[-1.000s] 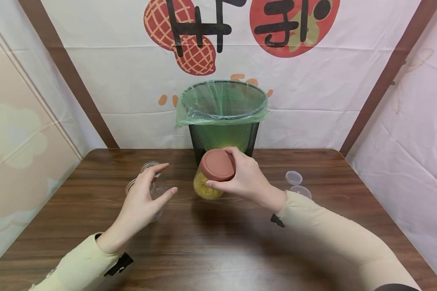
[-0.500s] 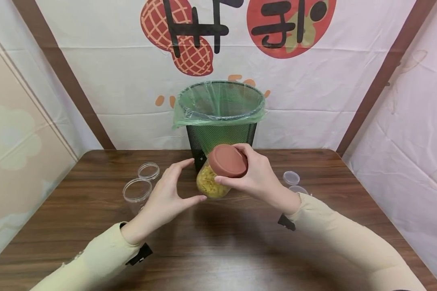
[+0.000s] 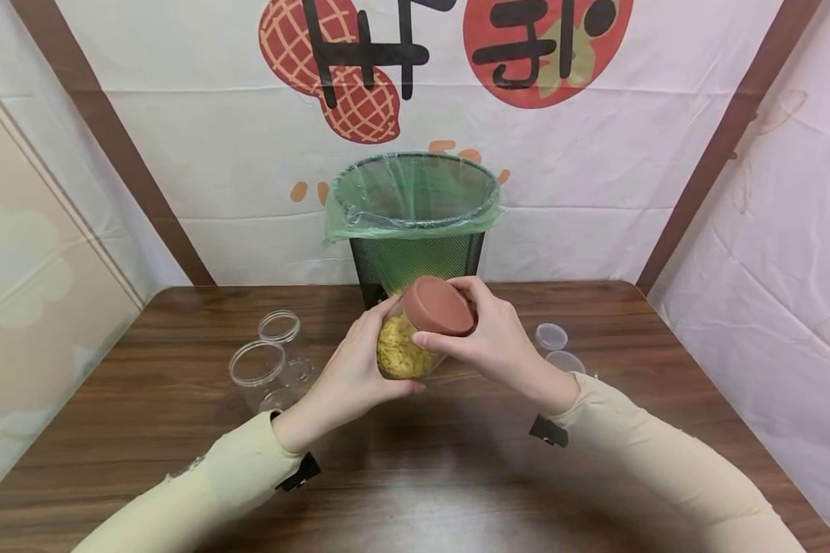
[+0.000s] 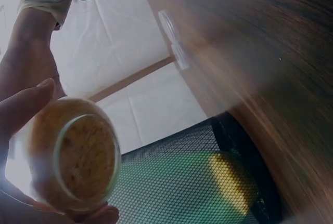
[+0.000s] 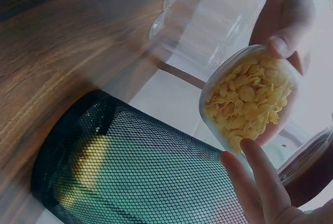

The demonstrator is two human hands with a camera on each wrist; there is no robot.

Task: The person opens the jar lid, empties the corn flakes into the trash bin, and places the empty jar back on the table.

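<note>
A clear jar [image 3: 403, 349] of yellow flakes is held tilted above the table, its reddish-brown lid [image 3: 439, 306] leaning toward the upper right. My left hand [image 3: 351, 370] grips the jar's body, thumb along the near side. Around the lid curl the thumb and fingers of my right hand [image 3: 489, 335]. The jar's round base [image 4: 86, 156] faces the left wrist camera. Flakes [image 5: 250, 99] show through the wall in the right wrist view, where the lid [image 5: 309, 174] appears at the lower right edge.
Behind the jar stands a black mesh bin [image 3: 422, 257] lined with a green bag [image 3: 349, 219]; something yellow [image 5: 91, 156] shows through its mesh. Clear open containers [image 3: 257, 362] are on the left of the wooden table [image 3: 415, 491]. Two small translucent lids [image 3: 552, 336] lie at right.
My left hand has moved right from beside the clear containers and taken hold of the jar's body. The right hand has shifted slightly right with the jar.
</note>
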